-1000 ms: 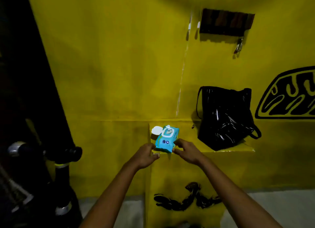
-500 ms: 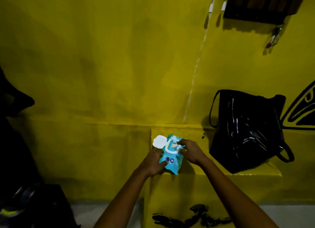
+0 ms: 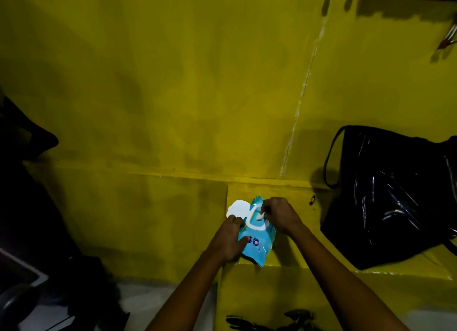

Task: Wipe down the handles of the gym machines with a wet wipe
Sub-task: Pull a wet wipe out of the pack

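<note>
A light blue pack of wet wipes (image 3: 259, 244) lies on a yellow ledge (image 3: 291, 192), its white lid (image 3: 236, 208) flipped open to the left. My left hand (image 3: 230, 241) grips the pack's left side, thumb on its front. At the pack's opening, my right hand (image 3: 278, 214) pinches a white wipe (image 3: 260, 216) that sticks out a little. No machine handle is plainly visible.
A shiny black bag (image 3: 395, 197) stands on the ledge to the right, against the yellow wall (image 3: 173, 83). Dark gym equipment (image 3: 29, 231) fills the left edge. A small dark ring (image 3: 312, 199) lies on the ledge behind my right hand.
The view has moved closer to the ledge and pack. My right hand went from the pack's side up to its opening and now pinches a wipe; my left hand still holds the pack.
</note>
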Motion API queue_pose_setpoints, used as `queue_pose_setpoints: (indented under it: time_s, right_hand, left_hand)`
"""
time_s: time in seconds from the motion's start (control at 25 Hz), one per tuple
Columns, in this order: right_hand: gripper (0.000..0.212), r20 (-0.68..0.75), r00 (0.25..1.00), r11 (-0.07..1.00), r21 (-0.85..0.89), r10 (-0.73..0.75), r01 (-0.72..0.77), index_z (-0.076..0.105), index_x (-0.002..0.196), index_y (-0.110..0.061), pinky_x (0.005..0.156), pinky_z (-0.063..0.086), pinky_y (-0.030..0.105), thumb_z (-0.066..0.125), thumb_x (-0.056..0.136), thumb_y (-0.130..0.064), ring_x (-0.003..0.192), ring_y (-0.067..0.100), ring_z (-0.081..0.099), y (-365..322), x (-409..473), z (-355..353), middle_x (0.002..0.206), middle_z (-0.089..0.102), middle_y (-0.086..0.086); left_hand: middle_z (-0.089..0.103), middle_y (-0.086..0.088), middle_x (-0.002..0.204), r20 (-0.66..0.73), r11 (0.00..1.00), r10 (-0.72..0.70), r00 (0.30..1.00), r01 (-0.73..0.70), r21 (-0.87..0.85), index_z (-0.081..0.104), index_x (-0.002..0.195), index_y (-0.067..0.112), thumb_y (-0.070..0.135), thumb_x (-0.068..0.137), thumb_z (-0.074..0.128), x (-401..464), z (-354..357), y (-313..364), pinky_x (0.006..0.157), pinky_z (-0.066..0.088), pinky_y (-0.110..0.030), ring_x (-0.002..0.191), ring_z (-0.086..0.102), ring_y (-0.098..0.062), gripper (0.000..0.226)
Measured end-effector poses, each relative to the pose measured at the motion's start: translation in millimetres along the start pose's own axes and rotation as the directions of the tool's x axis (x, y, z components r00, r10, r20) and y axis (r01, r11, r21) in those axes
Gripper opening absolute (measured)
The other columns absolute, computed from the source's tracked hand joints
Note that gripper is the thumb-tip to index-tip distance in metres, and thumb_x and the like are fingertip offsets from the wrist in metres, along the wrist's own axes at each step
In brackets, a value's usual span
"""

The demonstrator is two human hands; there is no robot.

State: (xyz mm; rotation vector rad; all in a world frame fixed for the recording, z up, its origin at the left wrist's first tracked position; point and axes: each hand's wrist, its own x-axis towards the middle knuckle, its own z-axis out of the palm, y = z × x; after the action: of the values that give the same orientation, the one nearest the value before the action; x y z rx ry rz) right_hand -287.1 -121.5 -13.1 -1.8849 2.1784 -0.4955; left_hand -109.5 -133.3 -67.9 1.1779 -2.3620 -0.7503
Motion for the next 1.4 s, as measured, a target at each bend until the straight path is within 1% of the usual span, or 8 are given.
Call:
queue_pose_setpoints:
  time_s: [0.32,0.52,0.68,0.84,1.0,1.12,1.24,1.4]
  right_hand:
    - [0.01,-0.137,0.988,0.995,0.061,-0.071,0.08,0.067,0.086,-0.01,0.073,0.047,0.036,0.06,0.081,-0.005,0.089,0.028,0.06,5.8,-2.1,-19.8,0.093,0.067,0.013]
    - [0.006,-0.316,0.949,0.947,0.303,-0.007,0.108,0.061,0.081,-0.009,0.07,0.053,0.039,0.059,0.083,-0.004,0.078,0.024,0.067,6.6,-7.9,-33.4,0.082,0.068,0.009]
    - [0.007,-0.319,0.948,0.925,0.359,-0.001,0.122,0.061,0.081,-0.01,0.067,0.057,0.041,0.059,0.083,-0.004,0.072,0.016,0.068,6.5,-16.7,-39.6,0.079,0.068,0.005]
    - [0.018,-0.291,0.957,0.868,0.479,0.018,0.129,0.061,0.078,-0.019,0.062,0.059,0.036,0.059,0.085,-0.003,0.073,0.017,0.069,-4.4,-36.8,-41.0,0.078,0.067,0.007]
    - [0.024,-0.269,0.963,0.779,0.608,0.021,0.153,0.062,0.076,-0.021,0.066,0.057,0.032,0.06,0.085,0.001,0.079,0.025,0.069,-29.7,-69.3,-44.0,0.08,0.068,0.013]
    - [0.022,-0.241,0.97,0.732,0.654,-0.04,0.193,0.065,0.077,-0.019,0.07,0.057,0.036,0.061,0.083,0.002,0.079,0.025,0.068,-55.1,-99.8,-44.3,0.082,0.069,0.015]
    - [0.014,-0.215,0.968,0.702,0.669,-0.131,0.243,0.065,0.082,-0.01,0.07,0.056,0.032,0.061,0.084,0.003,0.079,0.021,0.066,-88.3,-133.6,-42.2,0.086,0.069,0.015]
    - [0.003,-0.168,0.953,0.686,0.663,-0.253,0.299,0.062,0.087,0.0,0.067,0.054,0.027,0.06,0.086,0.002,0.074,0.013,0.064,-135.1,-173.5,-41.9,0.083,0.067,0.017]
  left_hand:
    - [0.049,-0.011,0.119,-0.03,0.999,0.011,1.0,-0.01,0.04,0.051,0.119,0.006,0.027,0.088,0.06,-0.2,4.4,1.9,0.089,0.036,-0.028,0.111,0.049,-0.024,0.039]
    - [0.049,-0.013,0.119,-0.016,0.998,0.038,0.999,-0.037,0.057,0.05,0.121,0.005,0.032,0.089,0.056,-0.3,3.7,0.3,0.087,0.034,-0.026,0.111,0.049,-0.025,0.042]
    - [0.05,-0.012,0.12,-0.019,0.997,0.039,0.999,-0.038,0.059,0.051,0.122,0.005,0.028,0.09,0.057,-3.3,0.6,0.6,0.089,0.033,-0.025,0.113,0.047,-0.024,0.039]
    - [0.054,-0.015,0.117,-0.082,0.998,0.052,0.995,-0.055,-0.041,0.056,0.117,0.003,0.022,0.088,0.062,-18.2,-12.2,2.2,0.088,0.036,-0.025,0.11,0.052,-0.026,0.035]
    - [0.061,-0.012,0.107,-0.213,0.984,0.039,0.976,-0.075,-0.162,0.064,0.108,0.004,0.017,0.086,0.066,-46.7,-40.3,13.3,0.072,0.035,-0.013,0.089,0.052,-0.013,0.026]
    - [0.064,-0.007,0.107,-0.259,0.941,0.006,0.966,-0.094,-0.326,0.064,0.109,0.006,0.018,0.085,0.069,-76.5,-61.6,21.1,0.077,0.043,-0.012,0.093,0.059,-0.011,0.027]
    - [0.064,-0.001,0.104,-0.28,0.885,-0.045,0.959,-0.091,-0.456,0.064,0.111,0.008,0.018,0.085,0.068,-113.7,-83.9,26.9,0.076,0.047,-0.011,0.097,0.06,-0.009,0.028]
    - [0.067,0.002,0.101,-0.282,0.863,-0.008,0.959,-0.135,-0.487,0.066,0.108,0.013,0.018,0.089,0.065,-170.6,-110.8,30.9,0.069,0.047,-0.008,0.089,0.061,0.002,0.02]
